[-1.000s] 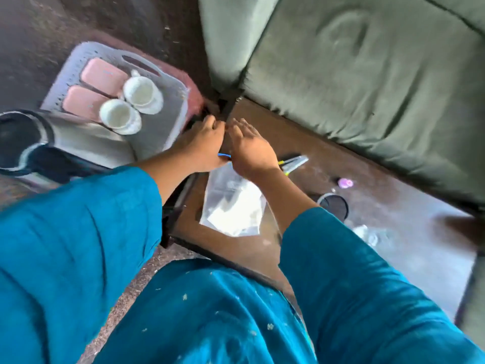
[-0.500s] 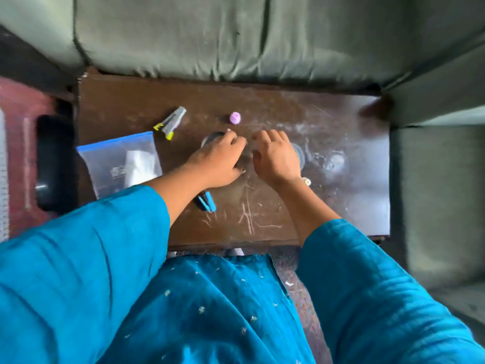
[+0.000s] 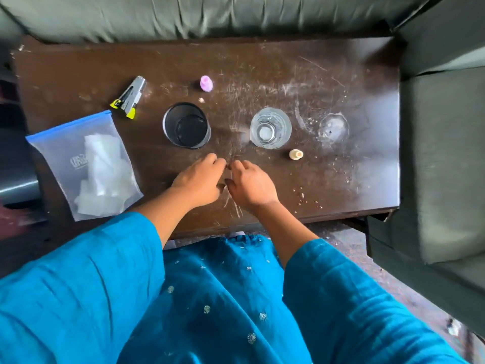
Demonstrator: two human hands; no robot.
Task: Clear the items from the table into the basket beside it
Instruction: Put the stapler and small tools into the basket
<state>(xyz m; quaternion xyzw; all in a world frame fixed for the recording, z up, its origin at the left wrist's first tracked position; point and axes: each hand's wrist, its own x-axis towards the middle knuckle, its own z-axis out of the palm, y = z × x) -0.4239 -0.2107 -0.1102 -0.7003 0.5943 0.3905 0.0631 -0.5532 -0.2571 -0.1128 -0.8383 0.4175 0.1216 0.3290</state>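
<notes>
My left hand and my right hand hover side by side over the near middle of the dark wooden table, fingers loosely curled, nothing seen in them. Beyond them stand a black cup and a clear glass. A second clear glass piece sits further right. A small cream bottle lies near the glass. A pink bottle, a grey and yellow stapler and a zip bag with white contents lie to the left. The basket is out of view.
A green sofa runs along the table's far edge. A green armchair stands against its right end. A dark grey object sits beside the table's left end. Crumbs and scratches mark the tabletop.
My view swung from the basket at the left to the table. Both hands drew back from the cup and glass toward the near edge; the blue item near my left wrist is gone from sight.
</notes>
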